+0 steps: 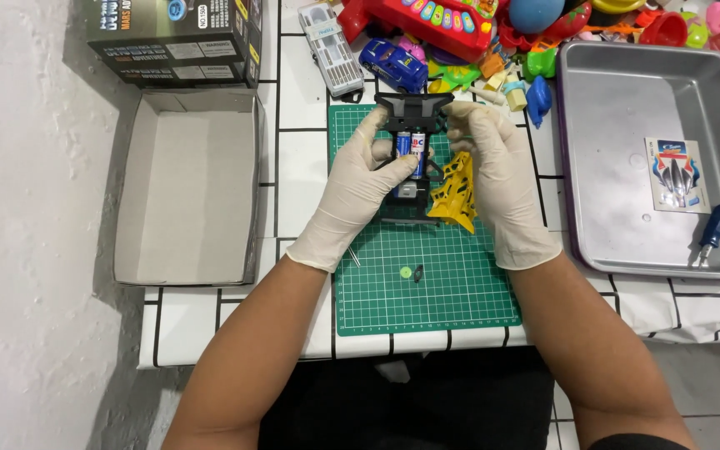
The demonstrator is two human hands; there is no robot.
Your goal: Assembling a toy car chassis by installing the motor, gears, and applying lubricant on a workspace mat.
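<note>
Both my hands wear white gloves and hold a black toy car chassis (411,107) over a green cutting mat (427,283). My left hand (358,179) grips the chassis from the left, thumb on two blue batteries (410,148) seated in it. My right hand (497,171) holds the right side of the chassis. A yellow plastic body part (453,193) lies on the mat against my right hand. A small green gear (406,272) and a small dark part (417,273) rest on the mat below.
An open cardboard box lid (189,187) lies at left, with a printed box (172,37) behind it. A metal tray (639,125) at right holds a sticker sheet (675,175) and a blue-handled screwdriver (714,233). Toys, including a blue car (393,65), crowd the back.
</note>
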